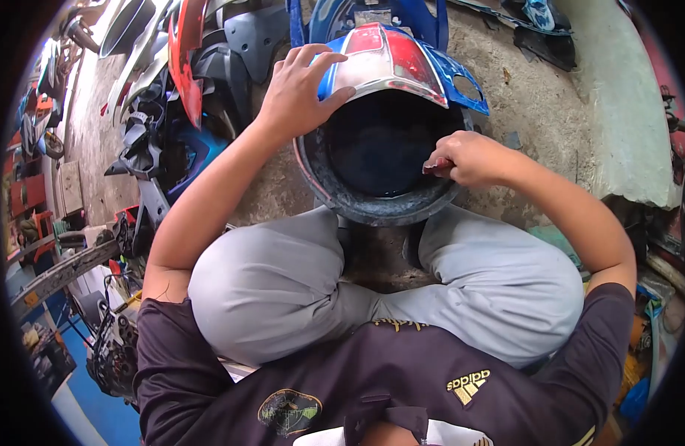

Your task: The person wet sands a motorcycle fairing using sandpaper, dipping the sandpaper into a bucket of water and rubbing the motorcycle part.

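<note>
A curved motorcycle fairing, blue, red and whitish with dull worn-looking patches, rests across the far rim of a round black basin. Dark liquid lies in the basin. My left hand grips the fairing's left side, thumb on its near edge and fingers bent over it. Above the basin's right side, my right hand is closed around a small reddish piece that looks like folded sandpaper; most of it is hidden in the fingers.
Behind the fairing stands a blue plastic piece. Black, red and white motorcycle panels pile up at the left. Dark parts lie at the upper right, beside a pale concrete ledge. My bent knees flank the basin's near side.
</note>
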The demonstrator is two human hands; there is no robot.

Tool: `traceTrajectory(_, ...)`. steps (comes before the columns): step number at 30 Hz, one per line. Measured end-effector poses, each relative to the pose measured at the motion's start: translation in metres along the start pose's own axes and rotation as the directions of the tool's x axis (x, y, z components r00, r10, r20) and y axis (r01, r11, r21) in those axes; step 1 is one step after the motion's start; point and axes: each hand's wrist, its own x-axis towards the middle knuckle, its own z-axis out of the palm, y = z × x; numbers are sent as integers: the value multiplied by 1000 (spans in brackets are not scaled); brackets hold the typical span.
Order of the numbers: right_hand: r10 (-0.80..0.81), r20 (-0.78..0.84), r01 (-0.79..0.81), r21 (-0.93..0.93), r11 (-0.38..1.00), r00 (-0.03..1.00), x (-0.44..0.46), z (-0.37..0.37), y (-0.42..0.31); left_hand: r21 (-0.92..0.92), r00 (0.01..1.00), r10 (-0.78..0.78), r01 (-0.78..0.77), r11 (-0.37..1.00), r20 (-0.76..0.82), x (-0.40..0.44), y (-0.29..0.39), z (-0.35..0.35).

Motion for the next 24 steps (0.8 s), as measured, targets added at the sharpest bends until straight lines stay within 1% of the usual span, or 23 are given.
traceTrajectory(2,14,84,-4,-120,993,996,5,-9,-12,2,1000,4,-4,1000,25,-5,-5,-12)
traceTrajectory(5,163,206,-123,-197,973,965,41,0,-28,39,997,-11,8,999,77,-3,-10,-27)
traceTrajectory(7,211,196,-177,-179,968,958,76,17,-19,60,987,14,-24,998,163,-1,-19,-34)
traceTrajectory(8,316,229,-223,-356,908,921,102,26,-16,71,978,26,-41,997,206,3,-24,-38)
traceTrajectory(9,311,186,-205,-436,876,932,125,41,0,114,963,70,-103,988,260,6,-29,-43)
traceTrajectory(10,301,142,-190,-513,837,943,145,56,17,143,944,72,-123,982,321,11,-34,-46)
traceTrajectory(12,408,67,-354,-383,853,910,177,73,49,201,895,68,-172,964,440,22,-40,-56)
traceTrajectory(13,460,36,-427,-310,849,887,185,77,56,262,888,30,-167,951,459,27,-38,-63)
traceTrajectory(16,470,-179,-483,-34,875,864,175,103,43,271,903,-34,-92,958,428,36,-38,-68)
traceTrajectory(17,501,-98,-511,-172,842,860,182,117,50,285,911,-43,-84,955,411,38,-41,-63)
traceTrajectory(19,444,-16,-427,-311,849,896,205,166,79,370,874,-82,-116,922,479,44,-35,-64)
traceTrajectory(20,415,28,-375,-379,846,909,208,169,77,414,855,-109,-131,901,507,48,-34,-66)
traceTrajectory(23,434,157,-397,-218,891,887,203,175,72,456,807,-145,-167,874,573,58,-33,-70)
traceTrajectory(24,403,130,-381,-167,909,906,201,176,69,456,832,-142,-144,879,536,61,-33,-71)
